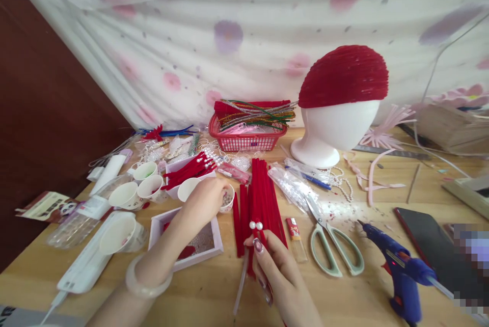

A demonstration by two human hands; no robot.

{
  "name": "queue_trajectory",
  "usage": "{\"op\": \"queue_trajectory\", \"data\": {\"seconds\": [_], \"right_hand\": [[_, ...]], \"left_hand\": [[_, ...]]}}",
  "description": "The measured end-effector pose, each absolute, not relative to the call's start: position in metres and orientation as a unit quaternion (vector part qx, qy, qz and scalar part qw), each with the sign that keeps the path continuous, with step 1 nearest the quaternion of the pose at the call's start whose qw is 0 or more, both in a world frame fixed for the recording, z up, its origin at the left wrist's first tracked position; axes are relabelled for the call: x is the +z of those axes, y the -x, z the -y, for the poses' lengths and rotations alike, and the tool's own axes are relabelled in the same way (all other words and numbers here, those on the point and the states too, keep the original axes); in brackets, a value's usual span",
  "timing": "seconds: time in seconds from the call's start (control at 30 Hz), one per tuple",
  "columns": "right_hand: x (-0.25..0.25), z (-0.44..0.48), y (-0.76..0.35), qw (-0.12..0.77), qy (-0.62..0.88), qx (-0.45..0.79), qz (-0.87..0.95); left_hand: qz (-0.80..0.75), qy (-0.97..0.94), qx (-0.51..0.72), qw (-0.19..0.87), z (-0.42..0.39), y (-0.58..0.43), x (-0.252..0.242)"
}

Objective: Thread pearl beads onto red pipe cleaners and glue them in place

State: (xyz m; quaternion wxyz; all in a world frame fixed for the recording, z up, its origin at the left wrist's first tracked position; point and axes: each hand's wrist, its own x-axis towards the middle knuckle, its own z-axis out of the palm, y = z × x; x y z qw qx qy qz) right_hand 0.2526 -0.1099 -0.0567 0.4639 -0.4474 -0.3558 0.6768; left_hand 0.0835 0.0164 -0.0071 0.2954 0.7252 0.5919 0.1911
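Well, the person's right hand (277,266) sits low and near the front edge of the wooden surface (214,291). Its grip is pinched together on a pair of pearl-tipped red stems (252,225), thumb and fingers closed around them just below the two white pearls, which stand side by side and upright. Right behind them a loose bundle of red stems (263,189) lies flat, running away from the person.

The left hand (204,199), with a pale bangle (147,283) at the wrist, reaches over a white tray (218,245), and its fingers curl down to the small cup (228,203) just left of the bundle. From here I cannot tell whether that grip has closed on anything, since the fingertips are hidden behind the hand.

More paper cups (126,195) stand to the left. To the right of the stems lie green-handled scissors (332,245), and beyond them a blue glue gun (401,271). Farther back a red basket (246,139) holds coloured stems, and beside it a white foam head (336,128) wears a red cap (344,75).
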Motion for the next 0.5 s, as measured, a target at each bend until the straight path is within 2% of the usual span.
{"op": "queue_trajectory", "data": {"seconds": [0.1,0.23,0.5], "right_hand": [[-0.057,0.110,-0.257,0.466,0.447,0.681,0.346],[-0.060,0.109,-0.264,0.469,0.448,0.682,0.339],[-0.060,0.105,-0.267,0.480,0.445,0.680,0.331]], "left_hand": [[-0.580,-0.743,0.140,0.302,-0.036,-0.088,-0.028],[-0.576,-0.747,0.133,0.305,-0.050,-0.091,-0.049],[-0.569,-0.742,0.144,0.324,-0.049,-0.085,-0.057]]}}
